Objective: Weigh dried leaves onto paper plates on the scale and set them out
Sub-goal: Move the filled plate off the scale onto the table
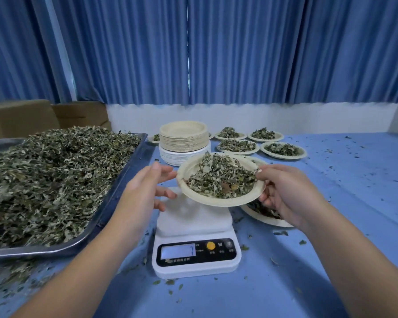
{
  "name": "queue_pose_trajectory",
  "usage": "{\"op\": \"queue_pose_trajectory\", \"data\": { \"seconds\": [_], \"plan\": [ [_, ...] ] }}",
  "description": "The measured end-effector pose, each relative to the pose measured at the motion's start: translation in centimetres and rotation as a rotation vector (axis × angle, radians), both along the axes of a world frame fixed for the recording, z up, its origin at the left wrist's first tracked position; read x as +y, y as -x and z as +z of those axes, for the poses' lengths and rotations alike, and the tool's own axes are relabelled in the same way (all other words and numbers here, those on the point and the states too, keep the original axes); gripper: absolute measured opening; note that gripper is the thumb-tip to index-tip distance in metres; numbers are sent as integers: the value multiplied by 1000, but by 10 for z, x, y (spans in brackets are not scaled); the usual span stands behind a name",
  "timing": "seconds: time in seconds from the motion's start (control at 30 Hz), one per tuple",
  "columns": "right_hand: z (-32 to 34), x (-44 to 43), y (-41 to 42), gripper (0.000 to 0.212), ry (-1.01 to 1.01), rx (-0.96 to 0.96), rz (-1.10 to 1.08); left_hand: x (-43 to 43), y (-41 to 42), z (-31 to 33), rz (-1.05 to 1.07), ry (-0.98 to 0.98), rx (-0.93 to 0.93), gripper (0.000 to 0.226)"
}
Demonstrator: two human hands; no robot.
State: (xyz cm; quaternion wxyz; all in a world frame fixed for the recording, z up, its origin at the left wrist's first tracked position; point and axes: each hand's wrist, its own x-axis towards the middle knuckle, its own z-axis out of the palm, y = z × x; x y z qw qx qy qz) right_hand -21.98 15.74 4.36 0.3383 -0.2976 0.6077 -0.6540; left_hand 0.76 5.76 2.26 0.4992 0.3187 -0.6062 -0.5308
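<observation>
A paper plate point(194, 191) heaped with dried leaves point(221, 177) hangs tilted above the white digital scale point(194, 228). My right hand point(285, 193) grips the plate's right rim, thumb on top and fingers underneath. My left hand point(145, 187) hovers open just off the plate's left rim, its fingertips near the edge. The scale's platform is bare and its display is lit. A big metal tray point(124, 180) piled with dried leaves point(46, 177) fills the left side.
A tall stack of empty paper plates point(183, 140) stands behind the scale. Several filled plates point(283, 150) sit at the back right, and another filled plate point(267, 214) lies under my right hand. Leaf crumbs dot the blue tabletop point(342, 203). Cardboard boxes point(21, 118) stand behind the tray.
</observation>
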Motion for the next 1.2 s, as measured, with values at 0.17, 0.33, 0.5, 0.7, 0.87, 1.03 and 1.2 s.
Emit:
{"op": "queue_pose_trajectory", "data": {
  "seconds": [0.17,0.33,0.5,0.7,0.87,1.03,1.2],
  "plan": [
    [5,6,31,5,56,-134,-130,-5,-4,-6,60,81,-36,30],
    [1,17,72,7,137,-172,-378,-20,-13,-14,124,91,-60,30],
    [-15,24,100,9,156,-229,-556,-31,-16,-27,176,103,-145,31],
    [-26,21,119,12,105,-313,-666,-32,-16,-30,193,90,-229,20],
    [-31,18,122,33,50,-315,-676,-34,-16,-30,193,75,-262,14],
    [-32,17,119,37,50,-331,-647,-34,-16,-33,184,63,-303,10],
    [-32,16,119,47,170,-369,-571,-34,-17,-32,189,51,-317,11]
  ]
}}
